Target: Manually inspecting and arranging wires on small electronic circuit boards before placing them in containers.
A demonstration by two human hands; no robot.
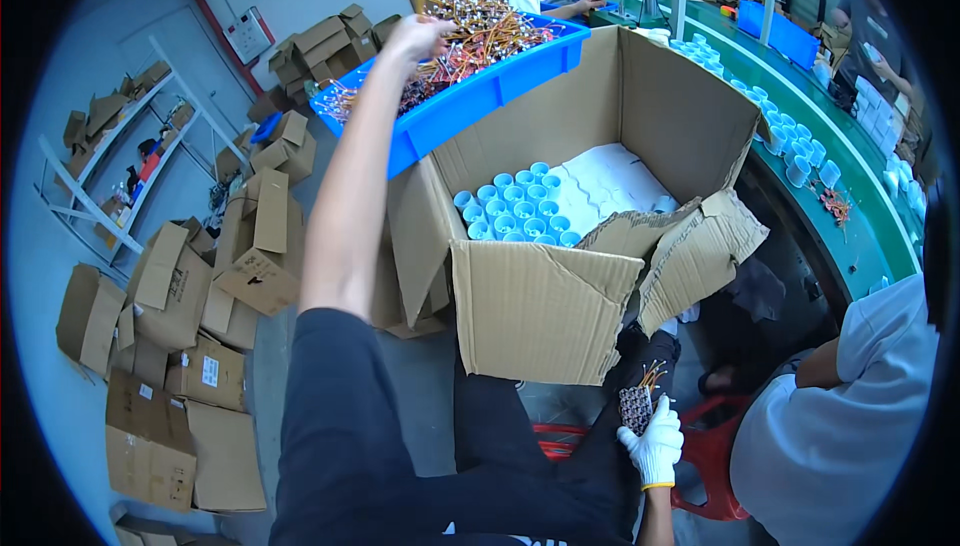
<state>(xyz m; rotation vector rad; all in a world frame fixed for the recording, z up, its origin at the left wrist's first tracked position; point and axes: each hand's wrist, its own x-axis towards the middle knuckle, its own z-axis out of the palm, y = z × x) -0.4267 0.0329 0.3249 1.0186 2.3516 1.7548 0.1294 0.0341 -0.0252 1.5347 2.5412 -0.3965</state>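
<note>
My bare left hand (418,38) reaches over the blue tray (490,84), its fingers closed at the heap of small wired parts (475,31); what they pinch is hidden. The wires in the heap are orange, yellow and red. Low at my right, above my thigh, my right hand (656,446) wears a white glove. It grips a block of small dark circuit boards (635,409) with orange wires sticking out of the top. Between my hands, a large open cardboard box (545,311) holds rows of light-blue plastic cups (522,208) and a white sheet (605,181).
The tray rests on the box's far left rim. A torn flap (700,261) juts from the box. A green conveyor (880,231) carries more cups on the right. A seated person (840,416) sits close at my right. Cardboard boxes (150,436) are piled on the left.
</note>
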